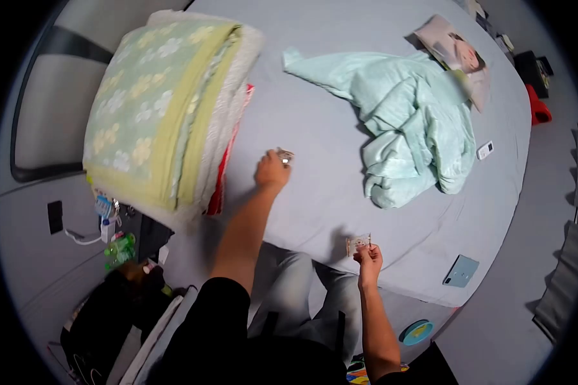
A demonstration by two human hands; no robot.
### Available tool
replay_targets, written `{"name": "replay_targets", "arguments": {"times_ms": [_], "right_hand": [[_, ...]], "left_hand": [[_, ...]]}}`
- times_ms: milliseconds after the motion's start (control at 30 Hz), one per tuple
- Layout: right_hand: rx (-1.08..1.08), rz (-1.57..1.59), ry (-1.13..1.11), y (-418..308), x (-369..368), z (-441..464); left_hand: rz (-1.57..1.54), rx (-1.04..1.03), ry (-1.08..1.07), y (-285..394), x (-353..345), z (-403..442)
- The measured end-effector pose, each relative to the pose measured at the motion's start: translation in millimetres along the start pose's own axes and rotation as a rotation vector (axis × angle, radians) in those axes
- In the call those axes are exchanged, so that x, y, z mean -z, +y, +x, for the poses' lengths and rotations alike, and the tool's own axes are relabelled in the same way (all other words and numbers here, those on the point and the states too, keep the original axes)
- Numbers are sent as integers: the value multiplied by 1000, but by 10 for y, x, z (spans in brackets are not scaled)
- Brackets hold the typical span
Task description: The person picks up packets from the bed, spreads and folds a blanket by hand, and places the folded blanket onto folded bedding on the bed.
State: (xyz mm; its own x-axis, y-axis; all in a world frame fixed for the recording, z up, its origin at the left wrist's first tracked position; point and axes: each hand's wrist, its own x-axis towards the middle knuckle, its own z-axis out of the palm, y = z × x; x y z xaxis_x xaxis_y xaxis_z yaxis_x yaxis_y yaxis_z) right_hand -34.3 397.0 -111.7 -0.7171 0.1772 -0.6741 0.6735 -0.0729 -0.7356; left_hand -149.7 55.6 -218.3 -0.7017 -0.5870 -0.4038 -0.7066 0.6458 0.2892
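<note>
- In the middle of the frame, slightly left, the left hand (274, 170) is reaching over the grey bed sheet (315, 141), its fingers closing together on a small shiny item (285, 156). Its exact kind is too small to tell, as is whether it is touching the sheet.
- At lower centre, near the bed's edge, the right hand (369, 256) is pinching a small clear piece with gold-coloured sides (359, 244) between thumb and fingers; a shadow is falling beside it, so it is probably hanging above the sheet.
- At upper left, the folded quilts (135, 102) are standing in a thick stack, with a red edge (223, 173) showing beneath, near the left hand.
- At upper right, the mint blanket (411, 122) is lying crumpled, apart from both hands, with a printed pillow (453, 51) just beside it.
- At right, a white remote (485, 150) is lying on the sheet; lower down, a tablet (461, 271) is resting near the edge.
- Likely risks: the clear piece could be slipping off the bed if the right hand's narrow pinch loosens so close to the edge; pressing too hard could be bending it; and the shiny item could be sinking into a sheet crease if dropped.
</note>
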Motion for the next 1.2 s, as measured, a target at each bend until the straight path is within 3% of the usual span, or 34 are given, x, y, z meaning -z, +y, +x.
{"name": "replay_targets", "arguments": {"times_ms": [67,100,133,200,267,367,500,700,800,933,1200], "right_hand": [[-107,79,50,100,-85,-84],[-160,118,74,89,-141,-171],[-196,191,94,19,-230,-292],[-181,286,54,-137,-450,-544],[-163,342,17,-310,-681,-860],[-139,231,-283,-524,-1048,-1340],[-20,-166,-759,-498,-1342,-1805],[-64,-285,-848,13,-1604,-2464],[-110,-216,-1013,439,-1637,-2887],[-143,-440,-1148,661,-1737,-3379],[-59,-597,-1017,535,-2287,-3538]], "left_hand": [[-103,57,-236,-54,32,-149],[-196,-51,-240,-156,31,-324],[-298,-48,-432,-179,266,-506],[-589,12,-379,-507,50,-871],[-802,78,-451,-740,426,-1416],[-1163,206,-472,-1116,1103,-2180],[-1389,267,-276,-1729,1842,-3091],[-1722,228,13,-2479,2441,-4415],[-1826,263,108,-2886,2557,-4907],[-1985,253,159,-3394,2596,-5140],[-1964,451,256,-4300,2327,-4342]]}}
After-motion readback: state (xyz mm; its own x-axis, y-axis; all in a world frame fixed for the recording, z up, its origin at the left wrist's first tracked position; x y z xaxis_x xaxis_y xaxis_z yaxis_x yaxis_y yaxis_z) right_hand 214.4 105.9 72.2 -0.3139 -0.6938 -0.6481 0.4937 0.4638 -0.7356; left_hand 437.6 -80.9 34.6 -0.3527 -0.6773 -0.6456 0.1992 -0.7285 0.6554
